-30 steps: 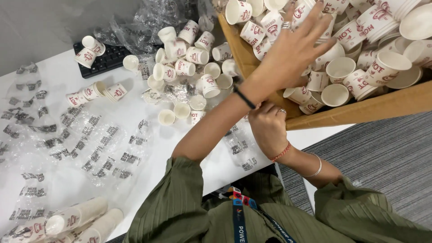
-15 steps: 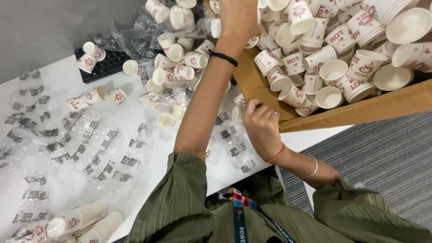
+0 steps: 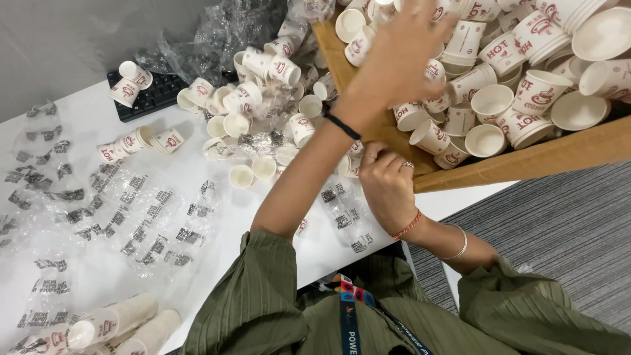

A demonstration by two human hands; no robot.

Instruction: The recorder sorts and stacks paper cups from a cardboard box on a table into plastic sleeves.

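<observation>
The left hand point(image 3: 401, 56) reaches, fingers spread and grip released, into the cardboard box point(image 3: 526, 158) at the counter's right edge, touching the small paper cups point(image 3: 499, 98) heaped inside, white with red print. The right hand point(image 3: 388, 187) rests at the box's near wall; whether its grip holds anything I cannot tell. More cups point(image 3: 256, 98) lie loose across the white counter point(image 3: 85, 263), among clear plastic wrappers point(image 3: 131, 223) with black print. A black keyboard point(image 3: 154, 95) sits at the far edge.

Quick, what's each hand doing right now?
Left hand: open, fingers spread, reaching over the paper cups in the cardboard box.
Right hand: curled at the box edge; grip cannot be told.
</observation>
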